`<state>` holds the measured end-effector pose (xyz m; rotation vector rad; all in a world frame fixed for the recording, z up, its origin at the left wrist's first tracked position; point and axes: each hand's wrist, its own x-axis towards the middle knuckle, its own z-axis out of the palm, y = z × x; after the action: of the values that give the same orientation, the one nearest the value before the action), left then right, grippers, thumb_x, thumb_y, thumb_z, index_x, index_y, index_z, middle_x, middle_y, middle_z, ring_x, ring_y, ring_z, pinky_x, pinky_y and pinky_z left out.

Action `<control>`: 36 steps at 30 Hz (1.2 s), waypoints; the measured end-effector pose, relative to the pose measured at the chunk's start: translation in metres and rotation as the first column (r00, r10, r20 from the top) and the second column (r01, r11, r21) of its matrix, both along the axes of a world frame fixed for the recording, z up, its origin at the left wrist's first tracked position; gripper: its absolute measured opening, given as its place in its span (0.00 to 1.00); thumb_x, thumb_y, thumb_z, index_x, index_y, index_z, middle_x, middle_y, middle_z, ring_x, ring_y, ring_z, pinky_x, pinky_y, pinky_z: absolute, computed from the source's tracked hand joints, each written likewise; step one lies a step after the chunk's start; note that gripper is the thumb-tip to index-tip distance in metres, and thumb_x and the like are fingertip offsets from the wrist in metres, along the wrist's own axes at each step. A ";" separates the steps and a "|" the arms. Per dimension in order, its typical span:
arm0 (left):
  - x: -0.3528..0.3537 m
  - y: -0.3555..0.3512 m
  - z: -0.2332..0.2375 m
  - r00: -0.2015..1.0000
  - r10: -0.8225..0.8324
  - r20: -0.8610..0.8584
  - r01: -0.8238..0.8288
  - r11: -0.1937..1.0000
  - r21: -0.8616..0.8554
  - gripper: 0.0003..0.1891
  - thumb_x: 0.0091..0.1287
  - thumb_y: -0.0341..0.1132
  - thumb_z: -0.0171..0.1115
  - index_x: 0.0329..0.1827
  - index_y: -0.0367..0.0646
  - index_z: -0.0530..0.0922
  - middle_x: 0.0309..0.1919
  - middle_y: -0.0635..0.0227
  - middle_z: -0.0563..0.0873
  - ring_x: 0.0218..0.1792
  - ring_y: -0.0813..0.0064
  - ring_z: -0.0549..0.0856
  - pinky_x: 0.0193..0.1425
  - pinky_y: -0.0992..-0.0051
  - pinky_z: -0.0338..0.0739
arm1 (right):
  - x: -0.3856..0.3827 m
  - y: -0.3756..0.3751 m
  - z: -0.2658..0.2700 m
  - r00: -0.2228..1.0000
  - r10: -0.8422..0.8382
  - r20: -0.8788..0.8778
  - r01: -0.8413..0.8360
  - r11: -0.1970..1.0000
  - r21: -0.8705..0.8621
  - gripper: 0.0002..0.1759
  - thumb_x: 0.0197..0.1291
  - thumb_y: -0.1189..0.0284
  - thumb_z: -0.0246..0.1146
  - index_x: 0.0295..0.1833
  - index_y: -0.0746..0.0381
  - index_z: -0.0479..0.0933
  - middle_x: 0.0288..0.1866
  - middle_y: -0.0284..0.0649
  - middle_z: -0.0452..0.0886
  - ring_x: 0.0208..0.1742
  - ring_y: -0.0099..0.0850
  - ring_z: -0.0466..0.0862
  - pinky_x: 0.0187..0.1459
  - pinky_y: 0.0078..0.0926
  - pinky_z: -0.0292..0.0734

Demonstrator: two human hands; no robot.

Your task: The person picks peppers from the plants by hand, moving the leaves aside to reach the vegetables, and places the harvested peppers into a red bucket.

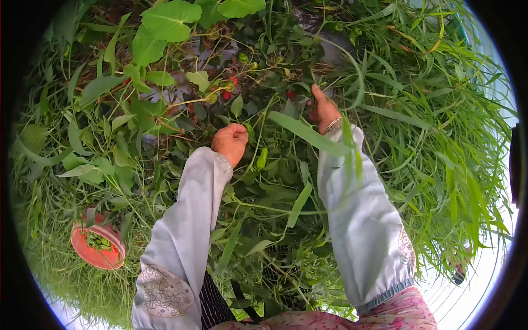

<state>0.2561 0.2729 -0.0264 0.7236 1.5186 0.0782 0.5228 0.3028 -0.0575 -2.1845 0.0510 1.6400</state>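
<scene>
My left hand (231, 143) is closed at a green pepper (249, 131) among the leaves in the middle; its fingertips press together there. Just below and to the right of it hangs another green pepper (262, 158). My right hand (324, 110) reaches into the foliage at the upper right, thumb up, with its other fingers mostly hidden behind leaves. Between the hands and above them, red peppers (226, 95) show on the plants. A long grass blade (308, 133) crosses in front of my right wrist.
A red bucket (99, 265) holding green and red peppers sits tilted in the grass at the lower left. Tall grass (440, 148) crowds the right side. Large leaves (171, 21) hang at the top left. Greyish ground sheeting (333, 52) shows through the plants.
</scene>
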 end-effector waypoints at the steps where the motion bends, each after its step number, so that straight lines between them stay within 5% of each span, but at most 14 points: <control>1: 0.000 0.000 -0.002 0.998 -0.064 0.016 0.064 0.998 -0.003 0.13 0.58 0.33 0.61 0.44 0.37 0.78 0.33 0.59 0.84 0.34 0.68 0.82 0.42 0.71 0.76 | -0.006 -0.001 0.013 0.997 0.070 0.034 -0.072 0.995 0.065 0.21 0.55 0.52 0.62 0.49 0.53 0.75 0.30 0.28 0.70 0.24 0.22 0.68 0.31 0.21 0.68; 4: 0.009 0.011 0.010 0.834 -0.476 -0.277 0.510 0.858 0.061 0.18 0.58 0.40 0.61 0.45 0.36 0.77 0.40 0.52 0.83 0.42 0.57 0.83 0.49 0.67 0.76 | -0.011 -0.007 0.031 0.999 0.037 -0.035 -0.032 0.991 0.133 0.20 0.55 0.53 0.62 0.48 0.52 0.74 0.28 0.27 0.68 0.21 0.21 0.65 0.27 0.21 0.66; 12: 0.015 0.013 0.000 0.806 -0.524 -0.274 0.545 0.838 0.002 0.16 0.53 0.40 0.64 0.41 0.40 0.76 0.32 0.51 0.82 0.36 0.52 0.81 0.43 0.62 0.75 | -0.015 -0.047 0.070 0.917 -0.308 -0.253 0.387 0.841 0.377 0.19 0.54 0.61 0.64 0.48 0.59 0.73 0.45 0.31 0.76 0.46 0.26 0.74 0.44 0.29 0.70; 15: 0.019 -0.004 0.020 0.821 -0.418 -0.389 0.492 0.864 0.109 0.16 0.51 0.38 0.66 0.41 0.42 0.76 0.37 0.51 0.81 0.37 0.51 0.81 0.43 0.61 0.74 | -0.028 -0.055 0.082 0.996 -0.046 -0.077 0.077 0.880 0.470 0.14 0.54 0.69 0.64 0.47 0.59 0.76 0.46 0.32 0.78 0.47 0.28 0.77 0.47 0.29 0.73; 17: 0.021 -0.010 0.028 0.875 -0.335 -0.349 0.387 0.918 0.087 0.17 0.55 0.38 0.62 0.46 0.41 0.75 0.44 0.51 0.78 0.45 0.51 0.79 0.49 0.60 0.73 | -0.045 -0.055 0.089 0.973 0.199 0.115 -0.230 0.867 0.443 0.11 0.51 0.74 0.65 0.42 0.60 0.78 0.41 0.35 0.81 0.45 0.34 0.80 0.52 0.32 0.72; 18: 0.021 -0.013 0.032 0.898 -0.292 -0.329 0.332 0.940 0.074 0.17 0.57 0.38 0.61 0.48 0.40 0.74 0.48 0.51 0.77 0.49 0.51 0.78 0.53 0.59 0.72 | -0.046 -0.050 0.093 0.568 0.462 0.681 -0.822 0.363 0.439 0.14 0.47 0.75 0.66 0.43 0.62 0.77 0.39 0.40 0.82 0.45 0.39 0.80 0.53 0.36 0.71; 20: 0.018 -0.039 0.004 0.979 -0.120 -0.167 0.160 0.954 0.255 0.15 0.59 0.38 0.61 0.48 0.44 0.75 0.46 0.53 0.79 0.46 0.54 0.80 0.49 0.65 0.74 | -0.073 -0.032 0.109 0.433 0.433 0.791 -0.895 0.103 0.434 0.16 0.46 0.75 0.65 0.44 0.62 0.77 0.41 0.44 0.81 0.47 0.44 0.79 0.54 0.39 0.70; 23: 0.021 -0.069 -0.038 0.900 0.371 0.230 -0.404 0.908 0.115 0.15 0.59 0.36 0.60 0.48 0.45 0.75 0.45 0.54 0.81 0.42 0.57 0.81 0.45 0.68 0.75 | -0.102 -0.035 0.110 0.495 0.635 0.593 -0.861 0.262 0.437 0.14 0.55 0.71 0.60 0.48 0.59 0.74 0.46 0.42 0.80 0.53 0.43 0.76 0.56 0.39 0.66; 26: 0.036 -0.060 -0.019 0.393 0.919 0.039 -0.868 0.385 -0.313 0.15 0.59 0.34 0.60 0.50 0.45 0.75 0.44 0.54 0.82 0.39 0.58 0.82 0.42 0.69 0.76 | -0.109 -0.026 0.095 0.355 0.771 0.529 -0.932 0.248 0.264 0.13 0.56 0.69 0.59 0.47 0.60 0.73 0.43 0.45 0.80 0.51 0.44 0.76 0.52 0.40 0.67; 27: 0.026 -0.057 -0.004 0.908 0.411 0.088 -0.409 0.912 -0.036 0.17 0.57 0.35 0.61 0.50 0.45 0.75 0.44 0.53 0.81 0.39 0.57 0.82 0.42 0.67 0.76 | -0.108 -0.027 0.093 0.246 0.770 0.589 -0.966 0.147 0.211 0.14 0.57 0.68 0.57 0.48 0.61 0.71 0.40 0.47 0.79 0.47 0.44 0.76 0.48 0.40 0.69; 28: 0.016 -0.058 0.007 0.966 -0.154 -0.209 0.212 0.933 0.290 0.19 0.55 0.35 0.62 0.50 0.45 0.75 0.45 0.53 0.81 0.40 0.55 0.82 0.42 0.66 0.76 | -0.106 -0.031 0.093 0.235 0.781 0.578 -0.970 0.153 0.187 0.15 0.57 0.68 0.57 0.48 0.61 0.71 0.40 0.47 0.79 0.46 0.44 0.76 0.48 0.40 0.69; 29: 0.013 -0.062 0.000 0.946 -0.226 -0.232 0.296 0.895 0.333 0.20 0.54 0.36 0.63 0.50 0.46 0.74 0.45 0.53 0.81 0.40 0.55 0.82 0.42 0.66 0.76 | -0.102 -0.039 0.092 0.224 0.796 0.563 -0.974 0.159 0.162 0.15 0.57 0.68 0.57 0.49 0.61 0.70 0.39 0.47 0.79 0.45 0.44 0.77 0.47 0.40 0.69; 31: 0.016 -0.056 0.027 0.948 -0.160 -0.274 0.240 0.926 0.290 0.22 0.50 0.37 0.66 0.50 0.46 0.74 0.42 0.53 0.82 0.39 0.54 0.82 0.42 0.64 0.76 | -0.092 -0.062 0.085 0.201 0.748 0.632 -0.978 0.120 0.170 0.16 0.57 0.68 0.58 0.50 0.61 0.70 0.35 0.46 0.77 0.41 0.44 0.77 0.44 0.40 0.70; 36: 0.022 -0.068 0.011 0.979 0.202 -0.006 -0.198 0.964 0.178 0.21 0.50 0.35 0.69 0.46 0.43 0.73 0.34 0.61 0.83 0.32 0.65 0.83 0.39 0.69 0.76 | -0.091 -0.081 0.073 0.477 0.726 0.495 -0.878 0.362 0.314 0.14 0.58 0.66 0.59 0.47 0.59 0.71 0.35 0.48 0.78 0.37 0.49 0.77 0.39 0.47 0.68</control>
<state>0.2779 0.2045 -0.0156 0.7112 1.6190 0.3619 0.4322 0.2221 0.0159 -1.9882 -1.6635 1.4129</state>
